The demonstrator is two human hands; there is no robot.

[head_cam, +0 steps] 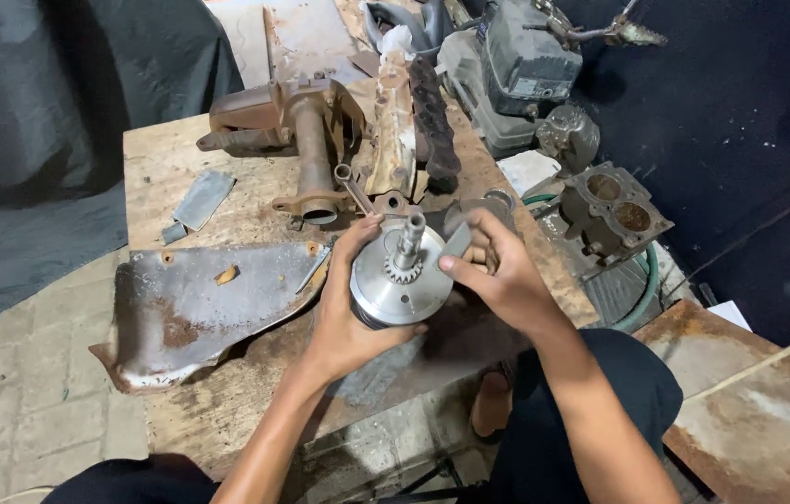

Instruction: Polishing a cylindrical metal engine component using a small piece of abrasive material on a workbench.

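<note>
Left hand (343, 313) cradles the round metal crank assembly (401, 277) while the right hand (497, 271) pinches its rim; keep it steadied upright over the wooden surface (217, 411).

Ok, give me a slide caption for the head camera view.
Left hand cradles a metal crank part; right hand grips its edge above a wooden bench.

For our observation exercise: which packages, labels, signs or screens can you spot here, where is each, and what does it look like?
Label: a small pale rectangular sticker on the side of the grey engine housing, at the top of the view beyond the wooden bench.
No packages, signs or screens show.
</note>
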